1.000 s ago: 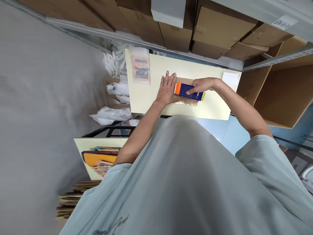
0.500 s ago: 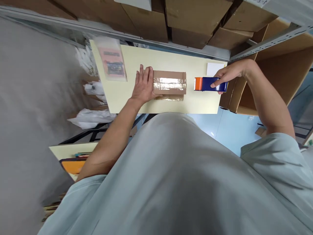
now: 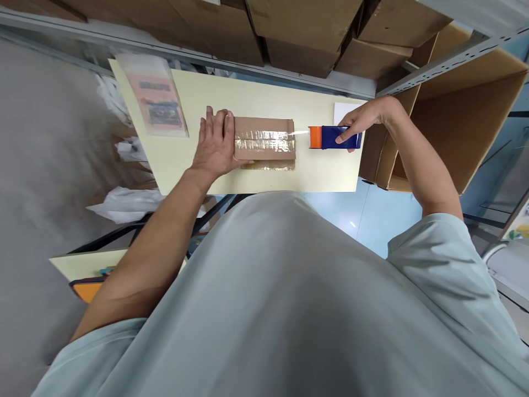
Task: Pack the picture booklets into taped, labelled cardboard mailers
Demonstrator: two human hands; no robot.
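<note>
Two hands over the table (image 3: 248, 96), both on one left-to-right line.

Left hand (image 3: 215, 144): flat and open, fingers together, butted against the left end of the box (image 3: 264, 124), thumb along its near edge; pressing, gripping nothing.

Right hand (image 3: 366, 117): closed around the dispenser (image 3: 334, 137), thumb on its near side, orange end pointing at the box.

Box: mid-table, lying flat, long axis left to right, a shiny tape strip (image 3: 261, 141) along its top.

Dispenser: just beyond the box's right end, apart from it, on that same axis, joined to it only by a thin strand (image 3: 301, 133) of tape.

Box therefore to the left of the right hand, near but not touching; right beside the left hand, the nearer by far.

Elsewhere: a clear packet (image 3: 155, 99) at the far-left corner, a white card (image 3: 342, 109) by the right hand, an open carton (image 3: 475, 110) on its side further right.
</note>
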